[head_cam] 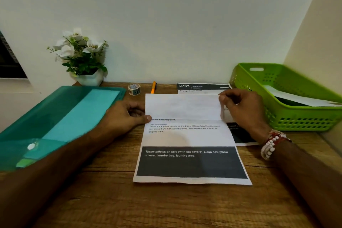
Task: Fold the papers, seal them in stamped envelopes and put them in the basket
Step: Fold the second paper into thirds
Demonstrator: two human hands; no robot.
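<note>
Wooden desk (111, 200) carries the paper (188, 135) at its middle, top third folded over. Both forearms reach in from the near corners; the left hand (124, 116) pinches the flap's left edge, the right hand (242, 109) its right edge. At far right stands the basket (296, 122).

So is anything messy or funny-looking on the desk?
Nothing is spilled or torn. The paper pinched by the left hand and right hand lies over another sheet, which pokes out behind and to the right. The teal folder seems to hang past the desk's left edge.
</note>
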